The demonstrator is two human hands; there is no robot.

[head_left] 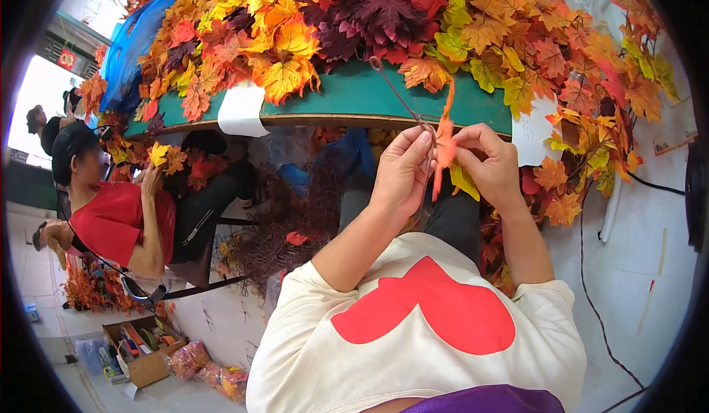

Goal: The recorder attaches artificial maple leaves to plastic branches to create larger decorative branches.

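Note:
Over my lap, at the front edge of the green table (347,99), both hands meet around an orange artificial leaf (445,143) seen nearly edge-on. My left hand (402,165) pinches a thin dark red-brown stem (395,91) between thumb and fingers. This stem runs up to a small loop above the table edge. My right hand (489,163) has its thumb and fingertips closed on the right side of the orange leaf, close to the stem. Just below the leaf hangs a yellow-green leaf (464,182).
Autumn-coloured artificial leaves (384,18) heap the table. White papers (244,110) hang over its edge. Bare brown stems (295,221) pile below. A person in red (122,217) sits at left holding leaves. A cardboard box (148,350) stands on the floor; a cable (591,302) runs at right.

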